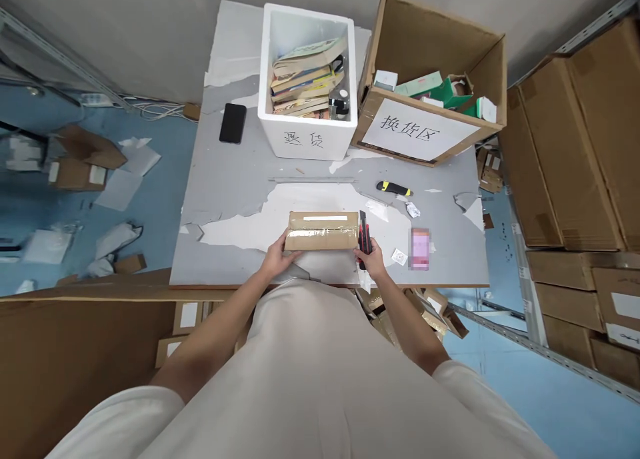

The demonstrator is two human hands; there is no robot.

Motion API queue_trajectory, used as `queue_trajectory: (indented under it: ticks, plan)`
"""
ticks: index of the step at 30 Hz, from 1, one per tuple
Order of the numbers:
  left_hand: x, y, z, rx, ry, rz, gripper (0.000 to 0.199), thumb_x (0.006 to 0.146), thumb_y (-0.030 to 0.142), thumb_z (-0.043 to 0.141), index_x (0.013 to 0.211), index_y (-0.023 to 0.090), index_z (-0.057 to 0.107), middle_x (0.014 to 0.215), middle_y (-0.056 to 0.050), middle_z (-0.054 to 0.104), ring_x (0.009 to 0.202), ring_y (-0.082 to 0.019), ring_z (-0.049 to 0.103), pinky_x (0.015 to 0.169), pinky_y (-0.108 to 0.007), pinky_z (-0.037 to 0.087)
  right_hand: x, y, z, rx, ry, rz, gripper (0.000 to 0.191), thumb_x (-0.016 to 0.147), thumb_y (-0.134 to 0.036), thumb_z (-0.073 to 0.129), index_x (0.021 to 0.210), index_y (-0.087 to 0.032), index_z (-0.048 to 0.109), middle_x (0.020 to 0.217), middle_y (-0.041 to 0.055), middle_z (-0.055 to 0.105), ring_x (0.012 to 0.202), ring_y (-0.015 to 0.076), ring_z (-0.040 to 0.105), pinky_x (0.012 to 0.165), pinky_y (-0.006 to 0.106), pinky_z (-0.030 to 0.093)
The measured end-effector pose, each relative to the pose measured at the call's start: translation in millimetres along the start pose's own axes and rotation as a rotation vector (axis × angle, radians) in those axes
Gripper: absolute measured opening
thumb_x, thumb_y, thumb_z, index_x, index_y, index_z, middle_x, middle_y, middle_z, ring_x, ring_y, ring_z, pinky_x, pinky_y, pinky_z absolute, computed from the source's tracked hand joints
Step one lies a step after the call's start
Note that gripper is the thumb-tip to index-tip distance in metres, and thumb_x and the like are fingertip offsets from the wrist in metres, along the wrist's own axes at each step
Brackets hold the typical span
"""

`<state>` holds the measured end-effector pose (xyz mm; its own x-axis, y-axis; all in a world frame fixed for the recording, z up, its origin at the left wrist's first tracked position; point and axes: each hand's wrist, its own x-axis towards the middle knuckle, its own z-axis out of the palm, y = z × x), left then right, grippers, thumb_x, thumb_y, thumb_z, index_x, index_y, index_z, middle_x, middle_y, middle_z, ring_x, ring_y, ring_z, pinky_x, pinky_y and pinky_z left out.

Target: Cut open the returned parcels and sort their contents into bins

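A small taped cardboard box (pixel 323 239) lies at the front middle of the table, a white strip along its top. My left hand (pixel 277 255) grips its left end, thumb at the near corner. In my right hand (pixel 371 258) is a red and black box cutter (pixel 364 232), pointing away from me beside the box's right end. The fingertips of that hand also touch the box's near right corner. Further right lie a yellow and black box cutter (pixel 395 188) and a pink card-like item (pixel 420 249), which is blurred.
Behind stand a white foam box (pixel 307 139) holding books and a cardboard carton (pixel 370 116) with small packages. A black phone (pixel 233 123) lies at the left on the grey table (pixel 215 186), whose covering is torn. Stacked cartons (pixel 565 159) rise at the right; packaging litters the blue floor.
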<state>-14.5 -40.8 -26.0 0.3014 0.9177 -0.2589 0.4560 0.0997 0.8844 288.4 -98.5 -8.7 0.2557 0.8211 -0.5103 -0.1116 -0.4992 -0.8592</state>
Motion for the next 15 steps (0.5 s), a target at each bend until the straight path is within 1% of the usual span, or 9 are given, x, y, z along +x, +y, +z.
queue_trajectory:
  ticks: [2, 4, 6, 8, 10, 12, 15]
  plan:
    - [0, 3, 1.4, -0.024, 0.030, -0.027, 0.076, 0.073, 0.057, 0.064, 0.135, 0.018, 0.047, 0.124, -0.010, 0.063, 0.109, -0.026, 0.061, 0.092, -0.037, 0.050, 2, -8, 2, -0.003, 0.047, -0.044, 0.044, 0.059, -0.040, 0.076, 0.089, -0.021, 0.049, 0.060, -0.0088, 0.053, 0.045, 0.0079, 0.047, 0.044, 0.022, 0.042]
    - [4, 8, 0.0, 0.004, 0.092, -0.086, 0.065, 0.076, 0.057, 0.061, 0.127, 0.018, 0.055, 0.115, -0.009, 0.068, 0.099, -0.024, 0.065, 0.086, -0.034, 0.052, 7, -16, 3, -0.045, 0.088, -0.079, 0.039, 0.063, -0.043, 0.073, 0.083, -0.021, 0.048, 0.058, -0.0085, 0.051, 0.044, 0.0077, 0.046, 0.041, 0.021, 0.039]
    - [12, 11, -1.0, 0.043, 0.172, -0.175, 0.059, 0.079, 0.057, 0.056, 0.122, 0.017, 0.059, 0.103, -0.009, 0.072, 0.090, -0.023, 0.067, 0.082, -0.034, 0.052, 12, -21, 4, -0.116, 0.134, -0.087, 0.035, 0.067, -0.045, 0.070, 0.078, -0.021, 0.047, 0.055, -0.0084, 0.049, 0.043, 0.0078, 0.045, 0.039, 0.020, 0.037]
    - [20, 11, 0.3, 0.059, 0.204, -0.251, 0.056, 0.082, 0.057, 0.053, 0.118, 0.015, 0.060, 0.093, -0.010, 0.073, 0.086, -0.023, 0.067, 0.079, -0.034, 0.052, 18, -20, 7, -0.185, 0.171, -0.074, 0.034, 0.069, -0.046, 0.069, 0.075, -0.021, 0.047, 0.054, -0.0082, 0.048, 0.042, 0.0081, 0.045, 0.038, 0.021, 0.036]
    - [24, 7, 3.1, 0.035, 0.186, -0.294, 0.053, 0.083, 0.055, 0.051, 0.114, 0.014, 0.061, 0.091, -0.010, 0.073, 0.085, -0.023, 0.067, 0.077, -0.034, 0.052, 22, -15, 10, -0.206, 0.176, -0.054, 0.035, 0.070, -0.048, 0.067, 0.076, -0.021, 0.047, 0.055, -0.0074, 0.050, 0.043, 0.0085, 0.046, 0.040, 0.021, 0.038]
    - [25, 0, 5.6, -0.019, 0.171, -0.311, 0.051, 0.083, 0.054, 0.052, 0.112, 0.014, 0.061, 0.093, -0.011, 0.073, 0.085, -0.022, 0.067, 0.077, -0.034, 0.052, 25, -7, 12, -0.166, 0.148, -0.043, 0.036, 0.070, -0.050, 0.066, 0.078, -0.020, 0.048, 0.060, -0.0056, 0.054, 0.046, 0.0086, 0.049, 0.043, 0.022, 0.041]
    - [23, -17, 6.7, -0.094, 0.179, -0.288, 0.053, 0.081, 0.057, 0.052, 0.110, 0.014, 0.062, 0.100, -0.011, 0.072, 0.092, -0.023, 0.066, 0.082, -0.035, 0.052, 27, 7, 11, -0.017, 0.110, -0.021, 0.040, 0.072, -0.055, 0.063, 0.085, -0.019, 0.050, 0.078, 0.0003, 0.064, 0.052, 0.0085, 0.053, 0.048, 0.023, 0.045]
